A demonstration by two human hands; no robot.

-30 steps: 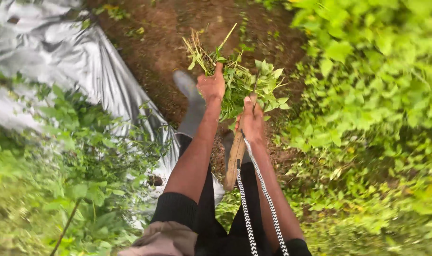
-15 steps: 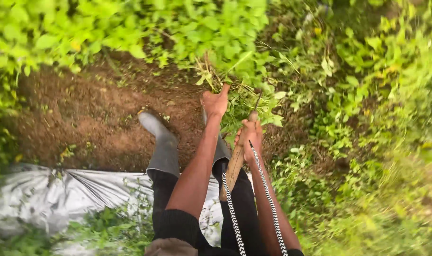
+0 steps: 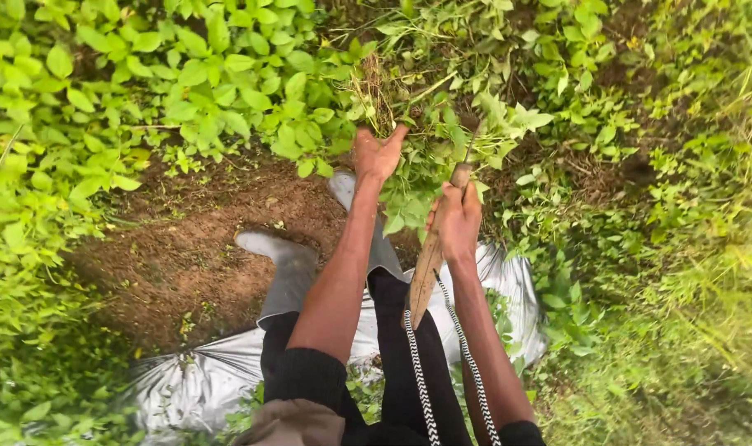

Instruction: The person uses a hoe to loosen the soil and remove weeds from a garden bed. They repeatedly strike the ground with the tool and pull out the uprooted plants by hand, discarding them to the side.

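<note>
Since the earlier frame, view has swung; grey sheet [image 3: 194,380] now sits below the boots. I see my left hand [image 3: 378,154] fisted on one bunch of pulled weeds [image 3: 384,99], green, rooty, held over foliage. Right hand [image 3: 456,219] wraps one wooden-handled tool [image 3: 425,272]. Two grey boots [image 3: 285,264].

Soft, even daylight with smeared edges

Flat overcast light leaves no hard shadows; the crumpled silver plastic sheet [image 3: 186,376] shines pale. The green leafy weeds [image 3: 227,74] look overbright, and the grass at the right edge blurs; the centre stays fairly sharp.
</note>
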